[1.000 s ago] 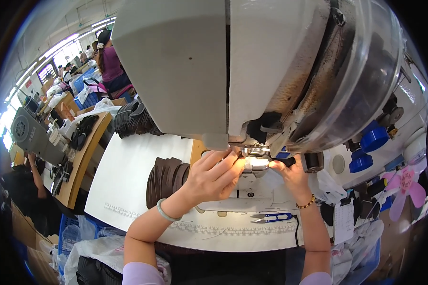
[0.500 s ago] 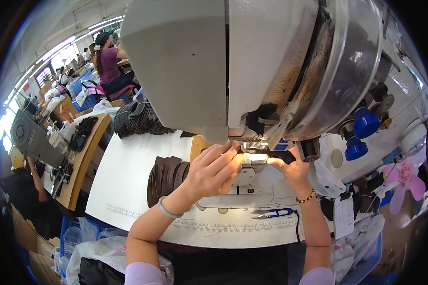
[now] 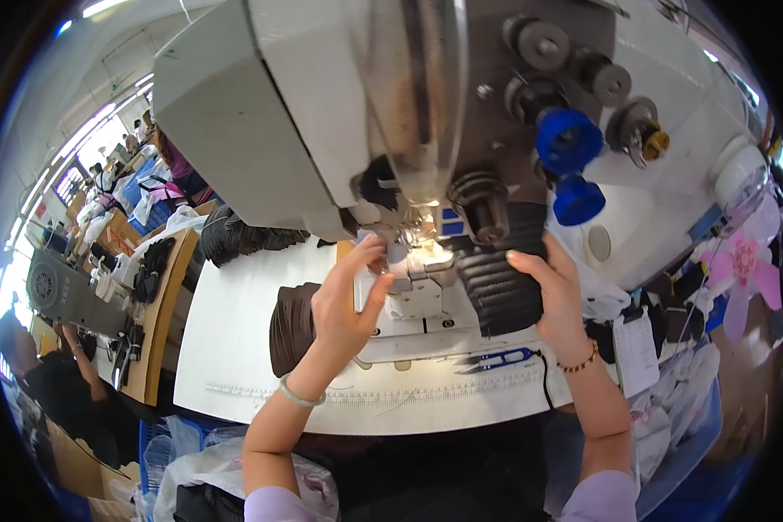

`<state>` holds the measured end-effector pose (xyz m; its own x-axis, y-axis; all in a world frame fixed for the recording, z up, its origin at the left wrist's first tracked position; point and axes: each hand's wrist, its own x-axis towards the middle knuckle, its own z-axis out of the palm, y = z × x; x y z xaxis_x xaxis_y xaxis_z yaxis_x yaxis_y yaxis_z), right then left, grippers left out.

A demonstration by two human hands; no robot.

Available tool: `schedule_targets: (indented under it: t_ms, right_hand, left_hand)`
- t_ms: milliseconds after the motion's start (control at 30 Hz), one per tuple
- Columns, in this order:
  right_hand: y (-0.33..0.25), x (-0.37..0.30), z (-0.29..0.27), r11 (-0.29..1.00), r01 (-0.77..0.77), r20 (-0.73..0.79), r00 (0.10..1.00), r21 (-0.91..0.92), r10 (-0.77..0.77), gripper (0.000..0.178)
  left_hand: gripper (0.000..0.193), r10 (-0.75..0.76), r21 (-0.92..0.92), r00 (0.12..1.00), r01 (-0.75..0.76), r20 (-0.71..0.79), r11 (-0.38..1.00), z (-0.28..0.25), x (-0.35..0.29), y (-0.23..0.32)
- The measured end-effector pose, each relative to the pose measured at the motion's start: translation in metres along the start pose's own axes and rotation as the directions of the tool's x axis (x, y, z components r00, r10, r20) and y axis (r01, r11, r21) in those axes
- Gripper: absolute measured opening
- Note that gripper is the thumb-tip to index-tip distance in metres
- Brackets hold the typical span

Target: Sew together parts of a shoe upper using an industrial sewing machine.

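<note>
I am at a sewing machine (image 3: pixel 313 104) whose lamp lights the needle area (image 3: pixel 424 244). My left hand (image 3: pixel 344 304) is just left of the needle area, its thumb and fingers parted, with no clear object between them. To the right of the needle, my right hand (image 3: pixel 561 300) grips the right side of a bundle of black strips (image 3: pixel 500 291), thumb on top. The bundle looks ribbed, like many thin layers side by side; its far end passes behind machine parts. A stack of dark brown pieces (image 3: pixel 291 326) lies on the white table (image 3: pixel 235 335), left of my left wrist.
Blue-handled thread snips (image 3: pixel 505 358) lie near the table's front edge, above a printed ruler scale (image 3: pixel 409 393). More black pieces (image 3: pixel 244 237) are piled at the far left. Blue knobs (image 3: pixel 568 143) jut from the machine. A pink flower-shaped fan (image 3: pixel 744 261) stands at right.
My view has shifted, with the machine head now further left. My hands have moved apart, the left fingers have spread, and the black bundle shows plainly in my right hand.
</note>
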<state>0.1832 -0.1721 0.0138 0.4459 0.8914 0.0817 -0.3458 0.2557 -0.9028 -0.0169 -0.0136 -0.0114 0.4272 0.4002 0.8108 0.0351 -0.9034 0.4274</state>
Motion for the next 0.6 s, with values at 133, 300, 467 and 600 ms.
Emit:
schedule_targets:
  t_ms: [133, 300, 467, 600]
  right_hand:
    - [0.034, -0.056, 0.008, 0.959, 0.283, -0.333, 0.904, -0.003, -0.268, 0.036]
    - [0.081, -0.101, 0.011, 0.889, 0.125, 0.175, 0.983, -0.440, -0.052, 0.027]
    - [0.083, -0.080, -0.014, 0.013, 0.405, 0.368, 0.843, -0.914, -0.392, 0.030]
    - [0.100, -0.088, -0.034, -0.132, 0.387, 0.408, 0.886, -0.912, -0.219, 0.033]
  left_hand:
    - [0.036, -0.482, -0.418, 0.870, 0.478, 0.105, 0.772, -0.021, -0.041, 0.014]
    - [0.045, -0.548, -0.610, 0.477, 0.789, 0.687, -0.077, -0.003, -0.079, 0.065]
    - [0.037, -0.739, -0.680, 0.365, 0.714, 0.566, -0.167, -0.005, -0.105, 0.047]
    - [0.038, -0.776, -0.692, 0.338, 0.702, 0.533, -0.169, -0.013, -0.113, 0.039]
